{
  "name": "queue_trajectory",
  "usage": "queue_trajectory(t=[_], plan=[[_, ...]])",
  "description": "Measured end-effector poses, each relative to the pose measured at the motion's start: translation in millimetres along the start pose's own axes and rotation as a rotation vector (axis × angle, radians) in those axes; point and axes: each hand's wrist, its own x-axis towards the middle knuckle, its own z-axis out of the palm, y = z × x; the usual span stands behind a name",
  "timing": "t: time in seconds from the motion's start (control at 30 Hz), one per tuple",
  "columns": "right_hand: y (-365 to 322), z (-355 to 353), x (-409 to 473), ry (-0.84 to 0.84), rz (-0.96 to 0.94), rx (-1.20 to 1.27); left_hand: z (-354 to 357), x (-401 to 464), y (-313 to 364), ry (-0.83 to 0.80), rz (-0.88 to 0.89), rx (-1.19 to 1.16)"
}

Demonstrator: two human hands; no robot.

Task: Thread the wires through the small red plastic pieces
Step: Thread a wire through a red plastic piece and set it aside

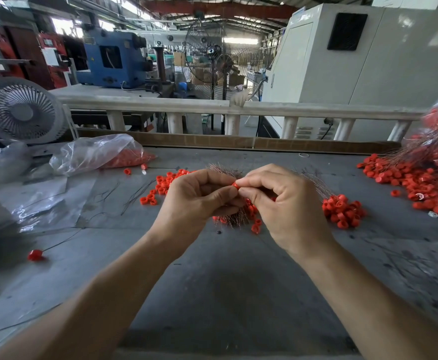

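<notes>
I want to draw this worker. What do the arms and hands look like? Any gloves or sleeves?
No gloves and no sleeves in view. The left hand and right hand are bare, and both forearms are bare to the bottom of the picture. No watch, ring, bracelet or marking shows. The fingernails are short and plain.

2 hands (199, 196), 1 red piece (236, 185) pinched btwn them; loose red pieces (420, 183): too many to count; 2 plastic bags (95, 152); 3 fans (20, 110).

Factory floor: blue machine (114, 62), pedestal fan (212, 58), steel roof trusses (220, 9).
</notes>
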Motion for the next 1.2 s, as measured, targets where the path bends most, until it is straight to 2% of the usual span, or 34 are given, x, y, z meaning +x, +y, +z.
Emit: queue_trajectory(t=[0.27,0.37,0.6,0.93,1.2], plan=[[-0.1,2.7,-1.0,0.001,-0.03,-0.079,-0.5,0.0,-3.1,0.023,0.02,0.037],[-0.1,3.9,-3.1,-0.049,-0.042,-0.15,-1.8,0.8,-3.5,0.043,-0.057,-0.019],[-6.5,11.5,-6.7,0.022,-0.115,-0.4,0.4,-0.9,-3.0,-0.018,-0.24,-0.169],[-6.4,8.5,-5.9,-0.004,-0.092,-0.392,-2.0,-1.8,-1.0,-0.023,-0.281,-0.177],[-8.1,8.9,-7.3,0.027,-0.176,-0.465,-1.1,-2.2,-1.4,-0.005,-0.286,-0.159]])
